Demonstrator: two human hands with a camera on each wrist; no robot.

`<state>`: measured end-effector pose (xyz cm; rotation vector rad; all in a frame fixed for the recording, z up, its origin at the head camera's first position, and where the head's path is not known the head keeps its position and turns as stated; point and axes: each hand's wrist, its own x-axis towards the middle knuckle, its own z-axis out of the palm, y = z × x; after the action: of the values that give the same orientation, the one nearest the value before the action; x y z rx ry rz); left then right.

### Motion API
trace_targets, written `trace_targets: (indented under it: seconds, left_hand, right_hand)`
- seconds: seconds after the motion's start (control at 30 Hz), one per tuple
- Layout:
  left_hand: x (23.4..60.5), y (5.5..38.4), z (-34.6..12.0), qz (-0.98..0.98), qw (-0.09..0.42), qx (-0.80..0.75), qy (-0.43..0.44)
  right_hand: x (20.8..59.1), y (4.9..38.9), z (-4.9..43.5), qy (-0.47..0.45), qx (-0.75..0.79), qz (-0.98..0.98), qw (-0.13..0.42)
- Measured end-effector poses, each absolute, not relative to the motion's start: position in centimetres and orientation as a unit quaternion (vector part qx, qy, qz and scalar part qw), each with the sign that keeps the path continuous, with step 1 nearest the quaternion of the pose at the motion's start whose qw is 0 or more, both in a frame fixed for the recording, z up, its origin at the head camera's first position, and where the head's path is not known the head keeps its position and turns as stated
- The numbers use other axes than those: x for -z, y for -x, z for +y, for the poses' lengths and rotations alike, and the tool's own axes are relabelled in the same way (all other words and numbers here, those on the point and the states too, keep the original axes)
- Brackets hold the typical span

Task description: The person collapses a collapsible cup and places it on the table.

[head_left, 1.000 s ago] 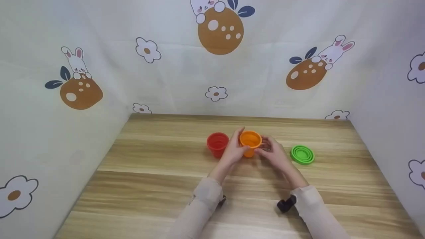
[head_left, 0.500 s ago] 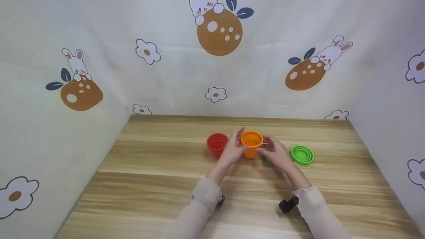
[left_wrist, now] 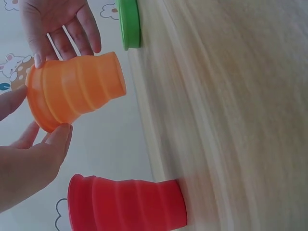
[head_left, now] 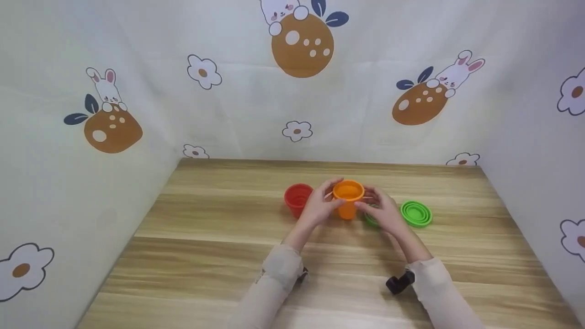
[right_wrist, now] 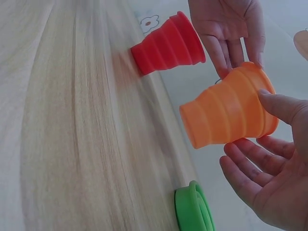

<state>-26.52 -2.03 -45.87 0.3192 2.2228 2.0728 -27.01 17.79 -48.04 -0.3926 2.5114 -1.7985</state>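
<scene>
An orange collapsible cup (head_left: pixel 348 209), stretched to its ribbed full height, hangs mouth up above the wooden table between both hands. My left hand (head_left: pixel 317 203) grips it at the rim from the left. On the other side my right hand (head_left: pixel 381 208) holds the rim between thumb and fingers, as the right wrist view shows. A red collapsible cup (left_wrist: pixel 127 203), also extended, stands upright just left of my left hand, which partly covers it in the head view. Right of my right hand lies a green collapsible cup (head_left: pixel 416 213), folded flat into rings.
Another green piece (head_left: pixel 371 220) shows on the table, mostly hidden behind my right hand. The wooden table (head_left: pixel 205 265) is bounded by patterned cloth walls (head_left: pixel 237 105) at the back and both sides. Black wrist mounts (head_left: pixel 400 282) sit at the sleeves.
Both hands have shifted the orange cup slightly to the right, and more of its side shows. The green piece behind my right hand has come into view. The red cup stays put.
</scene>
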Motion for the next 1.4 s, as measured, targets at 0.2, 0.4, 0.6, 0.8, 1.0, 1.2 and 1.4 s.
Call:
trace_targets:
  seconds: [0.2, 0.4, 0.6, 0.8, 1.0, 1.2, 1.4]
  left_hand:
    - [45.6, 26.4, -2.4, 0.731, 0.043, -0.672, -0.109]
    - [45.4, 26.2, -2.7, 0.738, 0.037, -0.663, -0.121]
    - [45.5, 26.3, -2.8, 0.748, 0.024, -0.651, -0.123]
    - [45.6, 26.3, -3.0, 0.746, 0.02, -0.654, -0.124]
    - [45.7, 26.2, -3.2, 0.751, 0.013, -0.648, -0.123]
    - [45.8, 26.1, -3.4, 0.756, 0.002, -0.643, -0.126]
    - [45.8, 26.0, -3.8, 0.762, 0.001, -0.637, -0.122]
  right_hand:
    - [48.0, 26.8, 17.9, 0.126, 0.575, 0.808, 0.018]
    - [47.8, 26.8, 17.9, 0.118, 0.571, 0.812, 0.026]
    - [47.7, 26.7, 18.0, 0.109, 0.585, 0.803, 0.037]
    - [47.6, 26.6, 18.0, 0.098, 0.605, 0.789, 0.046]
    - [47.7, 26.5, 18.1, 0.101, 0.615, 0.78, 0.052]
    - [47.7, 26.4, 18.0, 0.109, 0.629, 0.768, 0.054]
    - [47.9, 26.3, 18.1, 0.116, 0.63, 0.766, 0.056]
